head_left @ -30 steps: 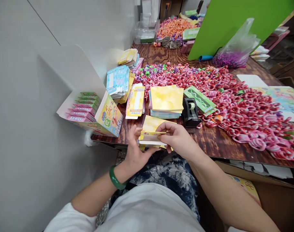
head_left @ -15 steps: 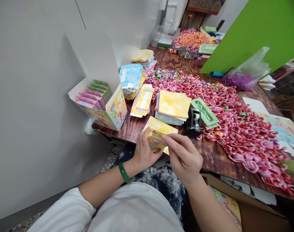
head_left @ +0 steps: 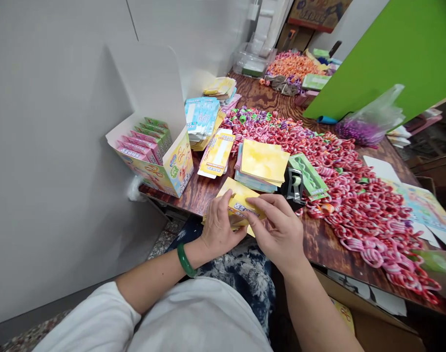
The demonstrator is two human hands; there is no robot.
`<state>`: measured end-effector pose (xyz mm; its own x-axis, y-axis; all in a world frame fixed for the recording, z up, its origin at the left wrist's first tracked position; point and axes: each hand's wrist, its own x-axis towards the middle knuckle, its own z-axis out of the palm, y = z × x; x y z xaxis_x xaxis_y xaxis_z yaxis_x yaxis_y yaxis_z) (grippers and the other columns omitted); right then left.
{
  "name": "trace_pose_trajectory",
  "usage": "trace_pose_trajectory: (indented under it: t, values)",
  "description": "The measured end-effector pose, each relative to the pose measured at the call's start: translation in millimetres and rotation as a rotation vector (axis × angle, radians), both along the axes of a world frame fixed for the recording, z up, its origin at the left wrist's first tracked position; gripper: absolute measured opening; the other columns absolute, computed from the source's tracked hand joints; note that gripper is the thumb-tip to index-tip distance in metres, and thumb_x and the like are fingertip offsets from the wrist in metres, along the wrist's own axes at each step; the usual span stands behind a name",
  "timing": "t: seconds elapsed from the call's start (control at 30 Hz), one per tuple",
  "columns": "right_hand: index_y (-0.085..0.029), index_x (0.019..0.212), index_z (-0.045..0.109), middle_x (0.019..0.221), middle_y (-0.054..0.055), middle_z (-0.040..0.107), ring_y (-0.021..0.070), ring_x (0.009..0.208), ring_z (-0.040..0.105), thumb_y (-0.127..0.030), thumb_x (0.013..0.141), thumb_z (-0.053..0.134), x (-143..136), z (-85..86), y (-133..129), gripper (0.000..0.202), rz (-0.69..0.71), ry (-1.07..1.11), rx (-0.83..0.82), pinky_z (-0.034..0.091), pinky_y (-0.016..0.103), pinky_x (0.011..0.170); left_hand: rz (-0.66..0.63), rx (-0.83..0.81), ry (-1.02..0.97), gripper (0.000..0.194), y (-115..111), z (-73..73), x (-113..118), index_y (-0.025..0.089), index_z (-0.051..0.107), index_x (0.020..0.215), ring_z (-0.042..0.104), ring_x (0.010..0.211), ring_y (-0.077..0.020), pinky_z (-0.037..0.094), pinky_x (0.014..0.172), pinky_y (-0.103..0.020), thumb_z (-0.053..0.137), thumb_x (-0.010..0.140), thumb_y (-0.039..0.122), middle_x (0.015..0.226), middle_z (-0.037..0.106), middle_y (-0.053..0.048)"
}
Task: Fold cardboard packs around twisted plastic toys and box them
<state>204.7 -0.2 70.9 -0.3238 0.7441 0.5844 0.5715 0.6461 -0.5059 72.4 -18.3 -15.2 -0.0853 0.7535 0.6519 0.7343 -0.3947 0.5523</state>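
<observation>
Head view: left hand [head_left: 220, 229] and right hand [head_left: 281, 231] clamp the yellow box [head_left: 240, 207] at the table's [head_left: 327, 239] near edge, card stack [head_left: 265, 161] and tape dispenser [head_left: 295, 182] just beyond. The box's white opening, visible earlier, is hidden behind a printed face.

At the left there is a plain grey wall [head_left: 54, 146]. On the far part of the desk [head_left: 252, 89], a clear plastic container [head_left: 253, 60] is near a grey cloth [head_left: 283, 86]. To the right, a large green board [head_left: 387, 54] stands tilted. In front of this board lie a blue tube [head_left: 327, 120] and a transparent bag [head_left: 380, 115], which has small purple pieces inside. Behind, a printed brown carton [head_left: 318, 14] is visible.
</observation>
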Motion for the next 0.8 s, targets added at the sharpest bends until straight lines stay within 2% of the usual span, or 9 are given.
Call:
trace_pose_trajectory:
  t: [0.2, 0.3, 0.47, 0.53, 0.6, 0.7, 0.8]
  values:
    - [-0.024, 0.097, 0.075, 0.093, 0.006, 0.059, 0.0188, 0.084, 0.061, -0.022, 0.085, 0.067, -0.4, 1.0, 1.3, 0.015, 0.002, 0.12, -0.069, 0.053, 0.034, 0.071, -0.004, 0.026, 0.001, 0.092, 4.2, 6.0, 0.7, 0.013, 0.016, 0.151, 0.056, 0.111, -0.0302, 0.048, 0.094, -0.044, 0.07, 0.078, 0.029, 0.121, 0.055, -0.018]
    - [-0.025, 0.089, 0.076, 0.094, 0.006, 0.059, 0.0204, 0.088, 0.059, -0.024, 0.085, 0.068, -1.2, 0.4, 1.4, 0.01, -0.071, 0.182, -0.098, 0.052, 0.036, 0.073, -0.003, 0.095, 0.047, 0.091, 5.0, 10.3, -0.7, 0.014, 0.015, 0.151, 0.056, 0.108, -0.0302, 0.049, 0.09, -0.044, 0.068, 0.078, 0.027, 0.119, 0.055, -0.017]
    - [-0.022, 0.073, 0.07, 0.097, 0.006, 0.058, 0.0231, 0.101, 0.058, -0.032, 0.076, 0.075, -1.8, -0.3, 8.3, 0.012, -0.111, 0.39, -0.322, 0.049, 0.038, 0.085, -0.01, 0.151, 0.138, 0.086, 3.8, 15.2, -0.4, 0.013, 0.014, 0.151, 0.057, 0.105, -0.0298, 0.049, 0.087, -0.044, 0.062, 0.079, 0.022, 0.118, 0.056, -0.017]
    - [-0.022, 0.08, 0.065, 0.099, 0.004, 0.058, 0.0219, 0.101, 0.058, -0.033, 0.068, 0.081, -2.4, -2.4, 12.7, 0.023, -0.127, 0.551, -0.454, 0.05, 0.034, 0.082, -0.031, 0.147, 0.137, 0.086, 3.9, 16.7, 0.9, 0.012, 0.014, 0.151, 0.057, 0.105, -0.0306, 0.049, 0.087, -0.045, 0.062, 0.08, 0.023, 0.118, 0.056, -0.018]
    - [-0.023, 0.087, 0.06, 0.094, 0.002, 0.061, 0.0188, 0.089, 0.061, -0.035, 0.061, 0.085, -2.9, -5.9, 16.7, 0.038, -0.095, 0.711, -0.702, 0.051, 0.031, 0.074, -0.047, 0.145, 0.131, 0.087, 4.6, 17.6, 1.8, 0.012, 0.015, 0.151, 0.057, 0.105, -0.0311, 0.049, 0.088, -0.045, 0.063, 0.079, 0.024, 0.118, 0.057, -0.019]
    - [-0.021, 0.082, 0.06, 0.08, -0.001, 0.064, 0.015, 0.07, 0.06, -0.037, 0.058, 0.086, -2.0, -11.3, 19.6, 0.039, 0.008, 0.862, -1.069, 0.05, 0.029, 0.067, -0.059, 0.106, 0.104, 0.091, 6.1, 17.6, 1.0, 0.012, 0.016, 0.151, 0.058, 0.106, -0.0313, 0.049, 0.089, -0.045, 0.066, 0.075, 0.021, 0.118, 0.057, -0.018]
    - [-0.02, 0.08, 0.064, 0.081, 0.002, 0.069, 0.019, 0.075, 0.065, -0.038, 0.061, 0.083, 0.2, -12.7, 18.1, 0.033, 0.094, 0.944, -1.159, 0.051, 0.032, 0.074, -0.065, 0.07, 0.033, 0.094, 7.4, 16.9, -1.3, 0.013, 0.014, 0.151, 0.056, 0.114, -0.0324, 0.049, 0.094, -0.046, 0.068, 0.074, 0.023, 0.125, 0.054, -0.02]
